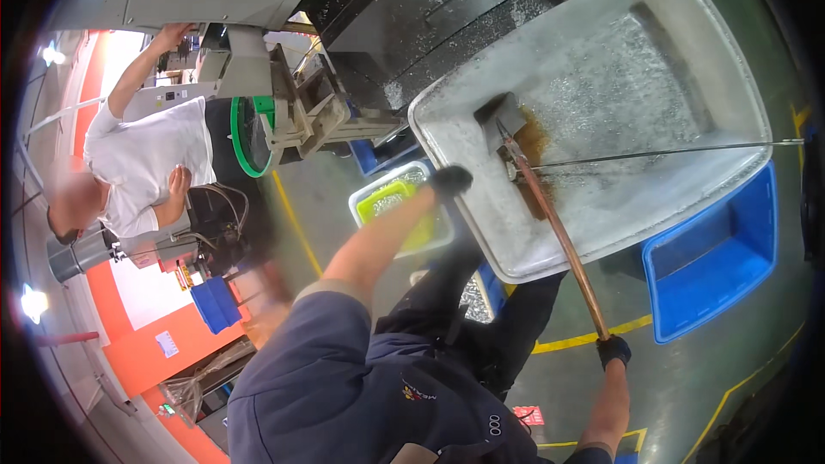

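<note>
Green workshop floor (344,206), yellow lines (593,339)

The large grey tub (730,77) looks like matt plastic, coated with glittering metal shavings (627,69). The long handle (559,236) appears copper-coloured metal, faintly glossy. Both hands wear dark cloth gloves. The blue bin (730,249) is smooth plastic. The floor (756,352) is glossy painted.

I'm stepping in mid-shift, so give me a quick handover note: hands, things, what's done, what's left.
Left hand: gloved, grip on the tub near its rim.
Right hand: gloved, shut on the end of the scraper handle.
Scraper blade rests inside the grey tub, on metal chips.
Blue bin sits beside the tub, yellow tray below it.
Done: cannot tell. Left: chips lie across the tub floor.
</note>
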Demonstrator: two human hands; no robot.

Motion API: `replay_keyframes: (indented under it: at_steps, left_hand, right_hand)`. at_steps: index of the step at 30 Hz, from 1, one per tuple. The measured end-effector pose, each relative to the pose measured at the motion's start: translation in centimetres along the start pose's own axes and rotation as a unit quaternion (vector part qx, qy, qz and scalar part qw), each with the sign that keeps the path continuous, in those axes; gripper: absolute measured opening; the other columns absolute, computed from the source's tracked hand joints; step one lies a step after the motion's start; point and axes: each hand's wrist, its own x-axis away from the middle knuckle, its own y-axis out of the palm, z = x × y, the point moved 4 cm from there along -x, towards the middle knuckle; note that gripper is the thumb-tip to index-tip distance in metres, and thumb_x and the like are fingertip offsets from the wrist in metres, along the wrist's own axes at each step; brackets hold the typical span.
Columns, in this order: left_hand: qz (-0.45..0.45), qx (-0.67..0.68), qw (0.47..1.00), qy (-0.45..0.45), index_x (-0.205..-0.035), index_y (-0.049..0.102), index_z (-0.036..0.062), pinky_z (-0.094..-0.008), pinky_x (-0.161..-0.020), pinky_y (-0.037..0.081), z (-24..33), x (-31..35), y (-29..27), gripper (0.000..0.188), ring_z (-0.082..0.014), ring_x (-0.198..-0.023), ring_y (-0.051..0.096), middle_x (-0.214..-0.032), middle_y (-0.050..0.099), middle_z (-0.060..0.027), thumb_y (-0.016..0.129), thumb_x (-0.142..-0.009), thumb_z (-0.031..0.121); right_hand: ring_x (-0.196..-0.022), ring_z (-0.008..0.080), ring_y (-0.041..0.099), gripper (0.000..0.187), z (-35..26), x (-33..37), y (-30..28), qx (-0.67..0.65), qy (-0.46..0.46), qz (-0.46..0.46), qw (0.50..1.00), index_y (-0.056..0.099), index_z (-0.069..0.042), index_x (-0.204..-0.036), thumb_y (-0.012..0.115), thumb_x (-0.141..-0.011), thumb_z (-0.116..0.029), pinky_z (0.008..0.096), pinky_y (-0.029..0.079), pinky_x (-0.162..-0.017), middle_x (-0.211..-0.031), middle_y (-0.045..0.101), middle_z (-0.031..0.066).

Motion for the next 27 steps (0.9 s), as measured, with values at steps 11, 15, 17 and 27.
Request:
replay_keyframes:
  at_steps: [11, 15, 17, 27]
  left_hand:
    - [0.237, 0.675, 0.698, -0.015, -0.116, 0.061, 0.0092, -0.0405, -0.082, 0.054, 5.8, -9.6, -27.2, 0.039, -0.0267, -0.095, 0.063, -0.111, 0.065, -0.0103, 0.057, -0.091, 0.040]
    - [0.155, 0.753, 0.639, 0.013, -0.097, 0.062, 0.0112, -0.0323, -0.065, 0.051, 9.2, -12.3, -27.7, 0.028, -0.0232, -0.069, 0.058, -0.083, 0.062, -0.0073, 0.057, -0.090, 0.038]
    - [0.192, 0.757, 0.624, -0.023, -0.103, 0.064, 0.0129, -0.0310, -0.063, 0.050, 9.7, -12.6, -27.8, 0.028, -0.0210, -0.067, 0.054, -0.081, 0.058, -0.0066, 0.057, -0.091, 0.037]
    - [0.160, 0.708, 0.677, 0.119, -0.117, 0.063, 0.0161, -0.0334, -0.074, 0.055, 11.5, -9.7, -30.7, 0.030, -0.0197, -0.079, 0.057, -0.088, 0.059, -0.0056, 0.047, -0.096, 0.030]
  right_hand:
    - [-0.076, 0.0257, 0.067, 0.076, -3.5, 0.6, -0.1, 0.069, 0.043, 0.153, 0.985, 0.040, -0.010, -0.145, 0.070, -0.079, -0.034, 0.0381, 0.053, -0.071, -0.081, 0.066, 0.0097]
    - [-0.076, 0.0268, 0.064, 0.074, -3.6, 2.0, 0.6, -0.015, 0.029, 0.261, 0.965, 0.042, -0.008, -0.143, 0.072, -0.078, -0.029, 0.0393, 0.052, -0.070, -0.082, 0.064, 0.0101]
    - [-0.078, 0.0292, 0.063, 0.070, -6.0, 3.2, -0.4, -0.042, -0.005, 0.349, 0.936, 0.045, -0.006, -0.140, 0.071, -0.079, -0.024, 0.0406, 0.051, -0.071, -0.088, 0.064, 0.0136]
    - [-0.087, 0.0383, 0.062, 0.053, -17.2, 7.5, -7.0, -0.225, -0.109, 0.438, 0.863, 0.048, -0.006, -0.136, 0.062, -0.087, -0.019, 0.0456, 0.050, -0.075, -0.096, 0.063, 0.0205]
